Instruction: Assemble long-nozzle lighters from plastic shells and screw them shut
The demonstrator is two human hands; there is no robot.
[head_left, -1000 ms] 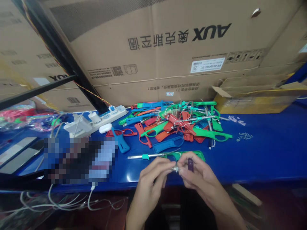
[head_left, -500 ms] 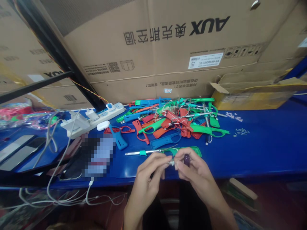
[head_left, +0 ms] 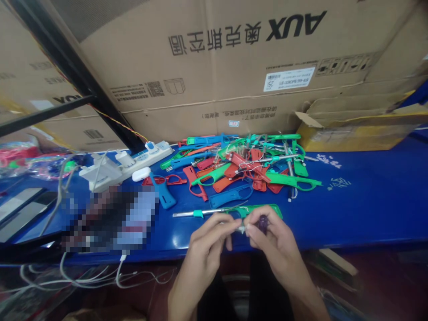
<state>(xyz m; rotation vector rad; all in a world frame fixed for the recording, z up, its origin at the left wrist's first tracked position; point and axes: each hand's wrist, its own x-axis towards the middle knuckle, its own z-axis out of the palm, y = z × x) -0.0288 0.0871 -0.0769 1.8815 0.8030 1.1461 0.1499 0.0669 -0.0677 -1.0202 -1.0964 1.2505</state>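
My left hand [head_left: 217,236] is closed, its thumb and fingertips pinching a small whitish part [head_left: 241,228]. Meeting it at that part are the closed fingertips of my right hand [head_left: 270,234]. A dark purple rounded handle [head_left: 263,224], which looks like a screwdriver's, sits within my right hand; its tip is hidden. Just beyond both hands lies a green long-nosed lighter half [head_left: 272,209] with a metal tube [head_left: 183,214] pointing left. Behind it is a heap of red, blue and green lighter shells [head_left: 230,171], mixed with metal tubes and thin white wires.
An open cardboard box [head_left: 354,131] stands at the back right. Small pale pink pieces [head_left: 329,160] and thin metal bits [head_left: 339,183] lie near it. To the left are a power strip [head_left: 147,157], a white case [head_left: 141,174] and phones [head_left: 20,203]. Cables hang over the front edge.
The view has shifted slightly. My hands stay together at the small whitish part, and the purple handle has turned or tilted a little. Nothing has been let go.
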